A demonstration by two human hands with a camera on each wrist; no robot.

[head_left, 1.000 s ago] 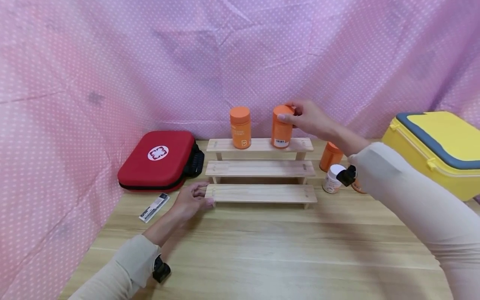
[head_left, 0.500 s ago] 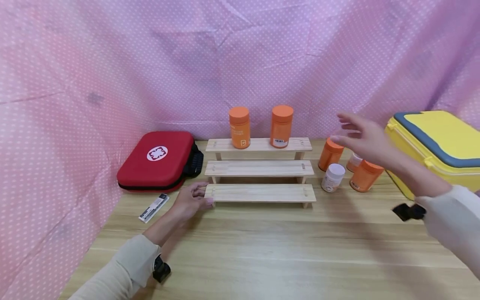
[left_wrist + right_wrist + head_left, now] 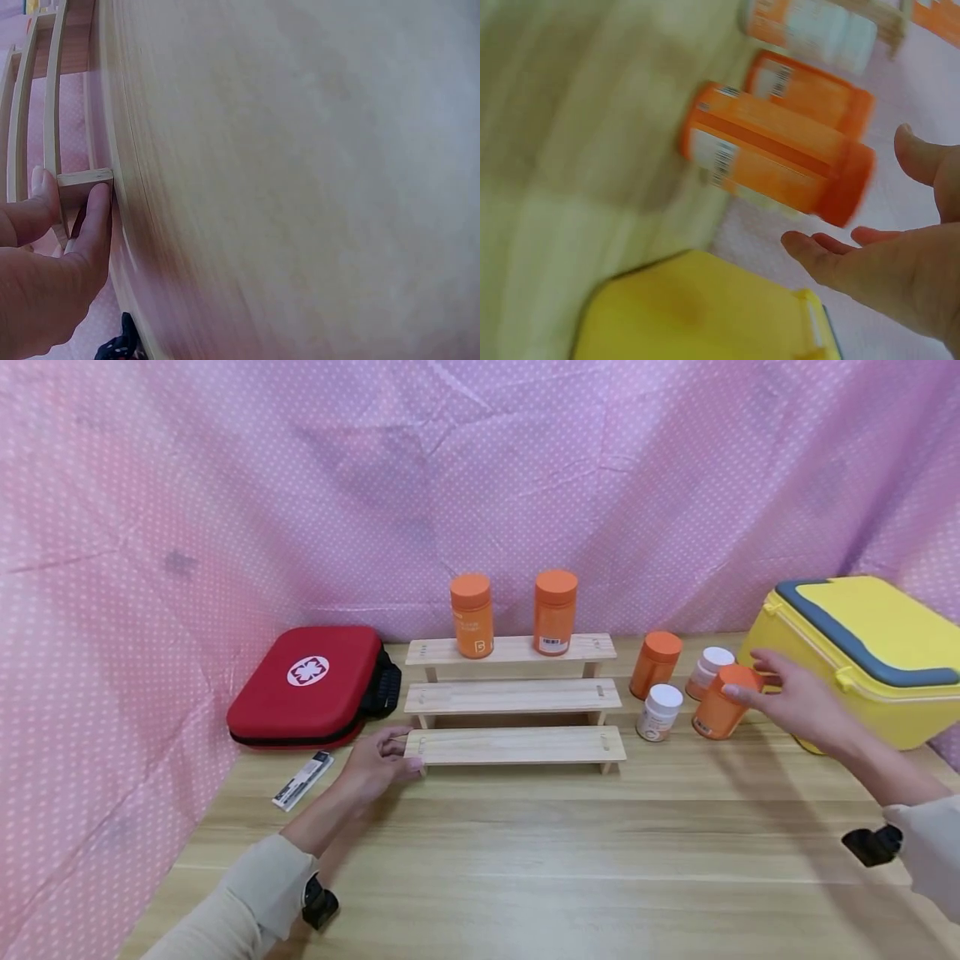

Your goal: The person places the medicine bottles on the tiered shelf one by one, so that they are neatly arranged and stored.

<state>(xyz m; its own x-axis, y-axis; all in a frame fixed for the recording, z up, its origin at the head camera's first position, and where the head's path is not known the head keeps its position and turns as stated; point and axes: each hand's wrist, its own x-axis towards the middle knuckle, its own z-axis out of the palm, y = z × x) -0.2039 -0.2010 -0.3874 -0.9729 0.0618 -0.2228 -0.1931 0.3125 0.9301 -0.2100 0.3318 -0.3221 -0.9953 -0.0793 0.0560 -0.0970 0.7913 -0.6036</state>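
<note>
A three-tier wooden display rack [image 3: 517,745] stands on the table, with two orange bottles, a left one [image 3: 472,617] and a right one [image 3: 555,614], upright on its top board. My left hand [image 3: 377,762] grips the left end of the lowest board; in the left wrist view its thumb and fingers pinch around the end support [image 3: 84,178]. On the right, my right hand [image 3: 806,703] is beside the front orange bottle [image 3: 720,708], thumb and fingers spread at its cap. In the right wrist view, a gap shows between the fingertips and that bottle's cap [image 3: 847,184].
Left of the right hand stand another orange bottle [image 3: 654,667] and two white-capped bottles, one in front [image 3: 658,714] and one behind [image 3: 703,675]. A yellow box [image 3: 840,672] is at the far right. A red first-aid case [image 3: 311,685] and a small flat packet [image 3: 302,781] lie left.
My right hand has let go of the right-hand orange bottle on the top board and moved right and down to the front orange bottle. The left hand keeps its hold on the rack.
</note>
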